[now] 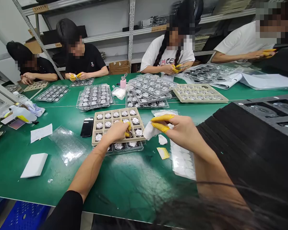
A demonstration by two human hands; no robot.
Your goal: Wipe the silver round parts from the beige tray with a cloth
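Table (124,182) is bright green, tray (95,127) is beige with silvery patterned discs (138,132) in it. Yellow finger covers (159,126), white cloth (149,130), black phone (87,127).

green table (124,182): trays (95,96), phone (87,126), paper (41,132)

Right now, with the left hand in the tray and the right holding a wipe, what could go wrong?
1. The left hand reaches across the beige tray and might knock neighbouring round metal pieces out of their pockets.
2. The tray sits on a clear tray and could slide.
3. The right hand may drag its white wipe over cleaned parts.
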